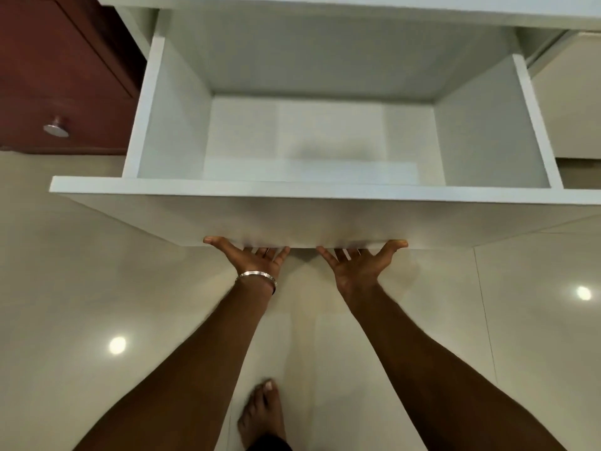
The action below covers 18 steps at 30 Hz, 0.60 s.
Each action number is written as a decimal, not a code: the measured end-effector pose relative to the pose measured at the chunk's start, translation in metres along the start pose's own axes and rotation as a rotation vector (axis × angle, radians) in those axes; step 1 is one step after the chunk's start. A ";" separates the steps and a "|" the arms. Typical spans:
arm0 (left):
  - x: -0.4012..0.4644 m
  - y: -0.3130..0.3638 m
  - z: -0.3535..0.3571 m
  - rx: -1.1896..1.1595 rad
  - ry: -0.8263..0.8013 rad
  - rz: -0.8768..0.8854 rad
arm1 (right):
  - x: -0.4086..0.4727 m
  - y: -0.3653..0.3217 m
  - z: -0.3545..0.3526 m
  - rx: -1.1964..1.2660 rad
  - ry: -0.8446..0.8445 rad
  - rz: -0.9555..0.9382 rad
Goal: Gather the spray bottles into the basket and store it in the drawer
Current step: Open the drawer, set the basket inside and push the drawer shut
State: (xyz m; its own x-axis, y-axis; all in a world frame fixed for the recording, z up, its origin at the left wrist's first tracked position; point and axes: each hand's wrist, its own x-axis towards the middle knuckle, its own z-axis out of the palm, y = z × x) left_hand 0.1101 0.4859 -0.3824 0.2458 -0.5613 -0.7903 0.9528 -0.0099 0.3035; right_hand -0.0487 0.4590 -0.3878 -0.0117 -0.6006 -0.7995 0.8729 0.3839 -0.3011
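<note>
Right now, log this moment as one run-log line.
drawer: open, nothing inside | left hand: under front edge | right hand: under front edge | basket, bottles: not in view
</note>
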 end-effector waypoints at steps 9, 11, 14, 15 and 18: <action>-0.037 -0.013 -0.052 0.011 -0.014 0.009 | -0.037 0.013 -0.048 0.003 0.016 0.001; -0.045 -0.014 -0.063 0.003 -0.009 -0.002 | -0.045 0.017 -0.058 -0.006 0.014 0.000; -0.057 -0.017 -0.076 -0.001 0.013 -0.008 | -0.057 0.022 -0.073 0.000 0.021 0.005; -0.059 -0.019 -0.081 0.001 0.026 -0.009 | -0.060 0.023 -0.078 0.000 0.029 0.007; -0.064 -0.021 -0.092 0.002 0.031 -0.015 | -0.066 0.025 -0.087 0.001 0.019 0.009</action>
State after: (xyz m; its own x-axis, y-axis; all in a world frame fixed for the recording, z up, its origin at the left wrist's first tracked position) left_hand 0.0904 0.5978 -0.3874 0.2369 -0.5353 -0.8108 0.9561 -0.0198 0.2924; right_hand -0.0686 0.5691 -0.3879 -0.0133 -0.5835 -0.8120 0.8736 0.3883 -0.2934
